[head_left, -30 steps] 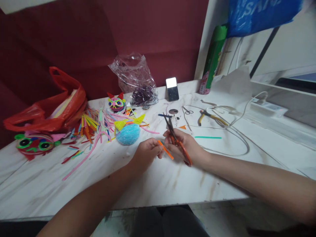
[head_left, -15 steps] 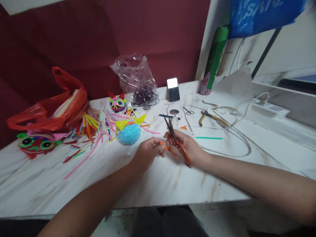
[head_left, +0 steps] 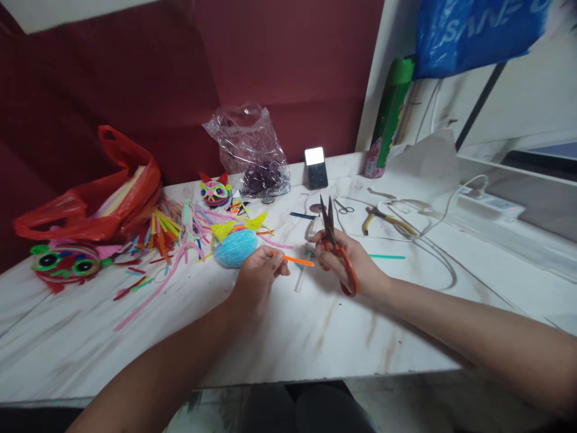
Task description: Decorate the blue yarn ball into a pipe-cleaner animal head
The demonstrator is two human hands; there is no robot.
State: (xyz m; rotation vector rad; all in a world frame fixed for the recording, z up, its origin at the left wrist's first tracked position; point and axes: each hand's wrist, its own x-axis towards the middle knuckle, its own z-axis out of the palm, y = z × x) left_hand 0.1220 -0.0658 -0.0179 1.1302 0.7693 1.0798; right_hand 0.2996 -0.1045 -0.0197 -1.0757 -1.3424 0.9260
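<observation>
My left hand [head_left: 258, 274] pinches one end of a short orange strip [head_left: 295, 260], which sticks out to the right above the white table [head_left: 279, 337]. My right hand [head_left: 349, 261] grips orange-handled scissors [head_left: 334, 243], blades pointing up and away, nearly closed, just right of the strip's free end. A blue yarn ball with yellow ears [head_left: 235, 245] lies just beyond my left hand. A pale strip [head_left: 300, 280] lies on the table between my hands.
A pile of coloured strips [head_left: 180, 225], a red plastic bag [head_left: 94, 195] and a colourful mask [head_left: 65, 261] lie left. A clear bag [head_left: 252, 153], small cat figure [head_left: 215, 191], phone [head_left: 315, 166], pliers [head_left: 385, 218], white cables [head_left: 428, 240] and green can [head_left: 387, 117] sit behind.
My hands have drawn slightly apart. The scissors swung from leaning left over the strip to pointing upright, off it. The orange strip now lies level in my left hand.
</observation>
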